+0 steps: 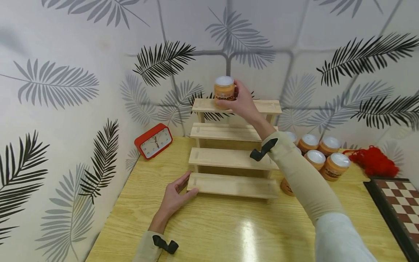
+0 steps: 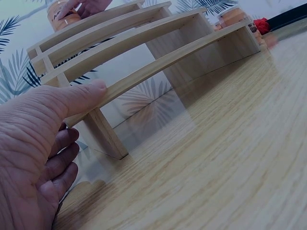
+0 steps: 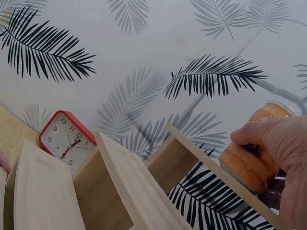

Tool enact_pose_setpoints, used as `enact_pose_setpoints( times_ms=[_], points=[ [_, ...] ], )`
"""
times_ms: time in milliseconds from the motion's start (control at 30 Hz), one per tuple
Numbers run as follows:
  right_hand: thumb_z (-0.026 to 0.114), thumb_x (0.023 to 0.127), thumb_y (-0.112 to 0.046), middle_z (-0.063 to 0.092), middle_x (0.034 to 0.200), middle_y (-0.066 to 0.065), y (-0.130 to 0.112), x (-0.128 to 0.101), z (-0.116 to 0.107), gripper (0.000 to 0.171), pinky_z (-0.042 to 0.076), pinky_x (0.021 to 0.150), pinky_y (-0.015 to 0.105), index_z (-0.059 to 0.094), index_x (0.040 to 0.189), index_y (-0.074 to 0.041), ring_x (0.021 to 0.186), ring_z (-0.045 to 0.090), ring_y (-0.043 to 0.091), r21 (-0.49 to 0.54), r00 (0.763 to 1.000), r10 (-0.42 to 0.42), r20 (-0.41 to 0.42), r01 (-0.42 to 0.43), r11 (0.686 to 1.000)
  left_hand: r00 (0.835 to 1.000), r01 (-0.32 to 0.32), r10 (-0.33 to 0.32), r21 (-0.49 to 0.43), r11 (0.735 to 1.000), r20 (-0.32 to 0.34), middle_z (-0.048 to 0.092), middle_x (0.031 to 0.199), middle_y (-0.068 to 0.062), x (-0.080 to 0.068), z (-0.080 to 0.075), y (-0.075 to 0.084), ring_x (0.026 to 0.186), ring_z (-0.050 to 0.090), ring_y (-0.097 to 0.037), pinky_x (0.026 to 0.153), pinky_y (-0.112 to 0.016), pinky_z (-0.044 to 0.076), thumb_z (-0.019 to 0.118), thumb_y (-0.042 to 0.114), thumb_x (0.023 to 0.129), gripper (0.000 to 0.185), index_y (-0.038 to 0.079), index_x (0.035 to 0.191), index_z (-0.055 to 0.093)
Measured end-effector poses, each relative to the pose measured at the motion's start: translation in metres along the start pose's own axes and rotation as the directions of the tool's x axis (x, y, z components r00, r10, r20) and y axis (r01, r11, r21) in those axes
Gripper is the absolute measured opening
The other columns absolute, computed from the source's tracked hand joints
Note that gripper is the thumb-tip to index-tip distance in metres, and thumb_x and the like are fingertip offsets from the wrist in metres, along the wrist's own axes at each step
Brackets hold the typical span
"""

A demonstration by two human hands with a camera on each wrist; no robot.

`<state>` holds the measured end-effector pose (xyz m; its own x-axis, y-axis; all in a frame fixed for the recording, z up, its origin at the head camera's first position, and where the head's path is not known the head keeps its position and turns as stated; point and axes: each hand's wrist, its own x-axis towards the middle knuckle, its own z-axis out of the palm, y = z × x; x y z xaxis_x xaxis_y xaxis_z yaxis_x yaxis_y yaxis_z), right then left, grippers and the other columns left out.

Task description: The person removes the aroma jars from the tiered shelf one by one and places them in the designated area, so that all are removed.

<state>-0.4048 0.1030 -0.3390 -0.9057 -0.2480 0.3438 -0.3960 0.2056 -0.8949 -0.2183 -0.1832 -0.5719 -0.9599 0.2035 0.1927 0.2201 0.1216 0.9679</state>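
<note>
A stepped wooden rack (image 1: 233, 157) with several shelves stands on the yellow table (image 1: 209, 229). My right hand (image 1: 240, 101) grips an orange jar with a white lid (image 1: 224, 91) at the left part of the top shelf; the right wrist view shows the orange jar (image 3: 252, 160) resting on that shelf's edge. My left hand (image 1: 176, 194) lies on the table with straight fingers, its thumb (image 2: 81, 93) pressing the left end of the lowest shelf (image 2: 158, 67).
Several more orange jars (image 1: 322, 156) stand to the right of the rack. A red alarm clock (image 1: 153, 141) leans by the wall at left. Red yarn (image 1: 374, 162) and a chessboard (image 1: 397, 211) lie at far right.
</note>
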Motion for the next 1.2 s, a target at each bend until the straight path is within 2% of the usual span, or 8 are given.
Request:
enact_pose_setpoints(
  times_ms=[200,500,800,1200],
  points=[
    [0.087,0.087,-0.013,0.056,0.142,0.016,-0.001,-0.001,0.001,0.084,0.051,0.107,0.043,0.04,0.156,-0.006,0.129,0.057,0.028,-0.016,0.999,0.015,-0.029,-0.015,1.0,1.0,0.005,-0.005,0.005,1.0,0.002,0.051,0.156,-0.012,0.0,-0.001,-0.001,0.143,0.05,-0.027,0.117,-0.044,0.04,0.082,0.009,0.092,0.075,-0.002,0.156,0.045],
    [0.09,0.085,-0.016,0.058,0.138,0.014,-0.004,-0.002,-0.006,0.083,0.054,0.099,0.038,0.044,0.153,-0.007,0.121,0.058,0.025,0.023,0.998,0.028,-0.049,-0.027,0.999,1.0,0.007,-0.007,0.008,1.0,0.001,0.051,0.157,-0.013,0.0,-0.001,0.0,0.143,0.05,-0.027,0.118,-0.045,0.039,0.082,0.009,0.092,0.075,-0.002,0.156,0.045],
    [0.092,0.082,-0.017,0.06,0.136,0.012,-0.012,-0.007,-0.017,0.084,0.054,0.101,0.035,0.046,0.152,-0.009,0.12,0.059,0.023,0.037,0.996,0.043,-0.084,-0.04,0.999,1.0,-0.003,0.003,0.02,1.0,0.005,0.05,0.157,-0.014,0.0,-0.001,0.002,0.144,0.049,-0.028,0.118,-0.047,0.039,0.082,0.009,0.092,0.074,0.0,0.156,0.046],
    [0.094,0.079,-0.021,0.064,0.123,0.007,-0.015,-0.027,-0.036,0.078,0.054,0.088,0.028,0.054,0.145,-0.01,0.107,0.06,0.02,-0.015,0.989,-0.019,-0.148,0.017,1.0,1.0,-0.001,0.001,0.024,1.0,0.008,0.05,0.157,-0.013,0.001,-0.002,0.002,0.144,0.049,-0.027,0.118,-0.047,0.039,0.082,0.01,0.092,0.075,0.0,0.156,0.046]
  ],
)
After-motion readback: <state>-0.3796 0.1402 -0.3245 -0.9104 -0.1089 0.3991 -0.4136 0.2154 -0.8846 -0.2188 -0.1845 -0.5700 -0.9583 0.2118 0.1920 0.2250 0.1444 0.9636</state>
